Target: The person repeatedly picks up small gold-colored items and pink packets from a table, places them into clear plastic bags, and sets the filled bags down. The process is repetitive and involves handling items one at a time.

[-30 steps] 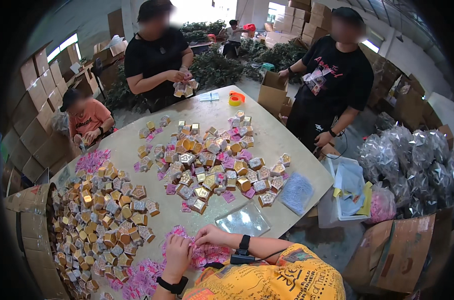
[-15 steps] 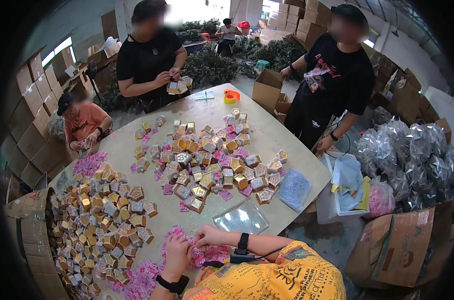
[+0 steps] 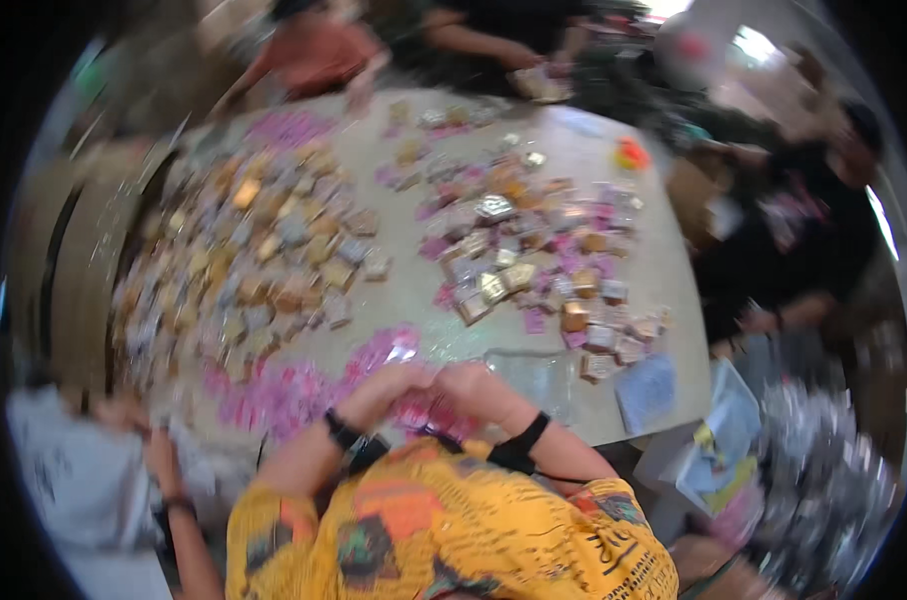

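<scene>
My left hand (image 3: 386, 388) and my right hand (image 3: 476, 388) meet at the table's near edge, blurred by motion. Both look curled, fingers turned inward, and whatever they hold is hidden. Around and under them lie many small pink packets (image 3: 279, 398). Left of my hands spreads a big heap of small gold and silver faceted boxes (image 3: 274, 225). A second heap of such boxes (image 3: 519, 275), mixed with pink packets, lies beyond my hands to the right. Just past my right hand is a clear flat tray or sheet (image 3: 534, 378).
A bluish-white bag (image 3: 645, 392) lies at the table's right corner, orange-yellow tape (image 3: 631, 153) farther back. Co-workers stand at the far side and right; another person's arm (image 3: 164, 460) is close on my left. A white bin (image 3: 674, 465) and silvery wrapped things (image 3: 824, 470) stand right.
The view has swung round, smearing the picture, and a person in a light top now shows at left. My hands remain close together above the pink packets.
</scene>
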`<action>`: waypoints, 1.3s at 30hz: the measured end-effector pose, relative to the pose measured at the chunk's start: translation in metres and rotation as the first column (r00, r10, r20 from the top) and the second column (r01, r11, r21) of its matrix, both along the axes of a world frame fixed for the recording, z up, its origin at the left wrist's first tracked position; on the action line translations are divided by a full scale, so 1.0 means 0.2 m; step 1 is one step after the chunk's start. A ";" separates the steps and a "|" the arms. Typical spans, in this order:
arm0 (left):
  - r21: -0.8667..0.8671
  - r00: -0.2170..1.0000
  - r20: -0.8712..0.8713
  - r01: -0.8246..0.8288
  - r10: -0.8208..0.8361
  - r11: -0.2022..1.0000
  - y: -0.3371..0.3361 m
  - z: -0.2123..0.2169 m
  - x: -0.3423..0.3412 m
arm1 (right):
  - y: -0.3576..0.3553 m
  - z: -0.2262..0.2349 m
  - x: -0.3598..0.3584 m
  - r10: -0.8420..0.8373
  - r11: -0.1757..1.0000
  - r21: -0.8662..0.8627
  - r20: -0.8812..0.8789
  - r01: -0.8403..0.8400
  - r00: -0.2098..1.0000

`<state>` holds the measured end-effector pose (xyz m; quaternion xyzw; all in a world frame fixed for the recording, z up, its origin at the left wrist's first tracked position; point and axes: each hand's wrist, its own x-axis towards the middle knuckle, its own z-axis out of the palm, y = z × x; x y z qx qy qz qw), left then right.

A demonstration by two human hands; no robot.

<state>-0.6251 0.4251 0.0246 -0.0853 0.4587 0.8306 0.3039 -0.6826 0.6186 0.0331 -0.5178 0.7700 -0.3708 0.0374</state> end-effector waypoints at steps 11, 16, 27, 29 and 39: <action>-0.958 0.936 -0.287 -0.276 -0.206 0.080 -0.25 -0.26 -0.32 | 0.03 -0.02 -0.07 -0.268 0.963 0.037 0.051 0.266 0.962; -0.802 0.997 -0.057 -0.074 -0.048 -0.593 -0.53 -0.52 -0.50 | 0.09 -0.01 -0.10 -0.373 0.926 0.019 0.206 0.377 0.905; -0.890 0.966 -0.221 -0.257 -0.137 -0.377 -0.46 -0.59 -0.44 | 0.03 -0.06 -0.14 -0.332 0.936 -0.013 0.293 0.351 0.897; -0.966 0.975 -0.218 -0.211 0.034 -0.150 -0.46 -0.53 -0.42 | 0.02 -0.06 -0.16 -0.313 0.942 -0.019 0.303 0.334 0.900; -0.598 0.632 -0.774 -0.706 -0.045 0.380 -0.17 -0.06 -0.17 | -0.14 0.16 -0.19 -0.271 0.954 -0.078 0.179 0.288 0.946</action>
